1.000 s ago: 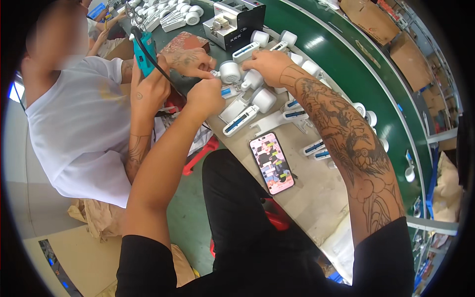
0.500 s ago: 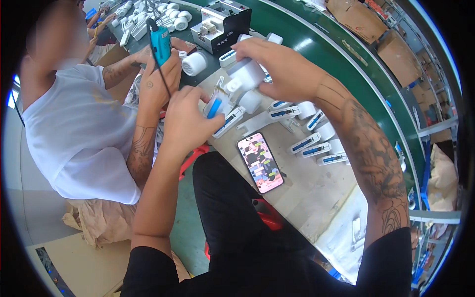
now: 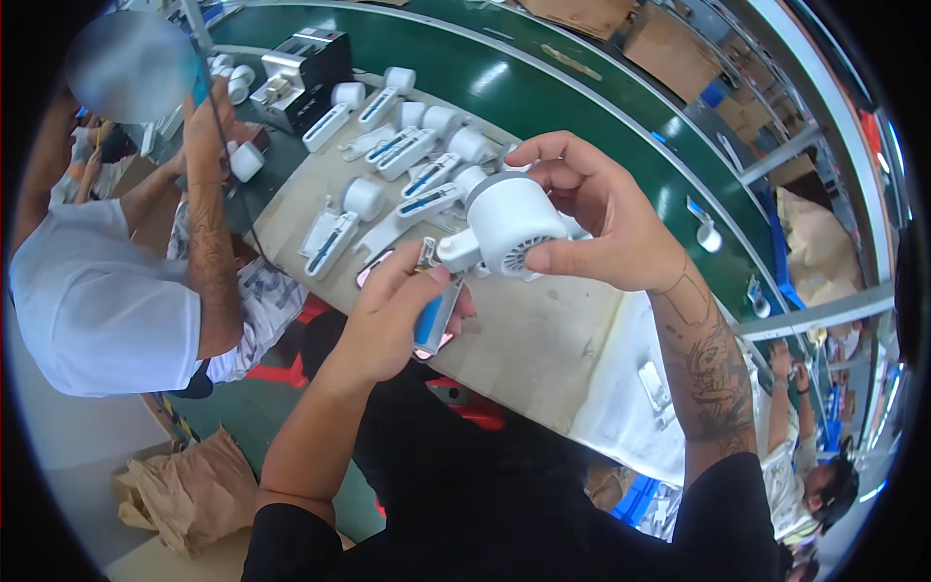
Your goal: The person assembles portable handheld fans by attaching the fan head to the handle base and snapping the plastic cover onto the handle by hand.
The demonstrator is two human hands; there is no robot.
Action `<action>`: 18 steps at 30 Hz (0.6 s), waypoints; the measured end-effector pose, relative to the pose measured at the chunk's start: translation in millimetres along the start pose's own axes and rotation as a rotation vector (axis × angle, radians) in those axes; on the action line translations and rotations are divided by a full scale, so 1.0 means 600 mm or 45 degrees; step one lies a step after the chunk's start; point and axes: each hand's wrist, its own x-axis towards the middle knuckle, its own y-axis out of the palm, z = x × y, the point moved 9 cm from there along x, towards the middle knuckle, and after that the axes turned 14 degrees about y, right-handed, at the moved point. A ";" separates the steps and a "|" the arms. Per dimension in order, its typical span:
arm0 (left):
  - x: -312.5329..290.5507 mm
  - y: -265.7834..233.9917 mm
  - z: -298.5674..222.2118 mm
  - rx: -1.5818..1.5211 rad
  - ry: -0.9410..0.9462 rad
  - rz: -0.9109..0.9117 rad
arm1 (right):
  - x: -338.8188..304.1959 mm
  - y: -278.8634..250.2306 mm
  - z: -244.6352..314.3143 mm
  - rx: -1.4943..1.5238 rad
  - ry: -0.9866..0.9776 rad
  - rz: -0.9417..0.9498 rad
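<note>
Currently, from the head view: you have a white fan raised over the tabletop, in front of your chest, worked between both hands. Your left hand is closed around the handle, thumb along the upper end, fingers wrapped beneath; a blue strip shows inside the handle. Your right hand is curved wide about the round head, thumb at the edge of the slotted grille, the other fingers arched over the far side. Their exact contact there: cannot tell. Head sits up and to the right of the handle, grille tilted toward you.

Under your left hand, a phone, mostly covered, pink slivers showing. Beyond, more white fans lie loosely grouped on the tabletop, several with blue in their handles. A white sheet covers the near right part. At the far left end, a black and silver machine; behind the tabletop, a green conveyor belt.

To your left, a co-worker in a white shirt, arms raised. Crumpled brown paper lies low on that side.
</note>
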 end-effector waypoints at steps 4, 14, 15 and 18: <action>0.002 0.056 0.006 0.036 0.002 0.177 | -0.037 -0.024 0.002 0.021 0.031 -0.055; -0.007 0.101 0.001 0.053 0.000 0.215 | -0.065 -0.034 0.008 -0.036 0.073 0.052; -0.009 0.106 0.000 0.061 -0.003 0.220 | -0.067 -0.034 0.011 -0.084 0.096 0.070; -0.015 0.116 0.005 0.067 -0.026 0.221 | -0.068 -0.034 0.027 -0.299 0.070 0.061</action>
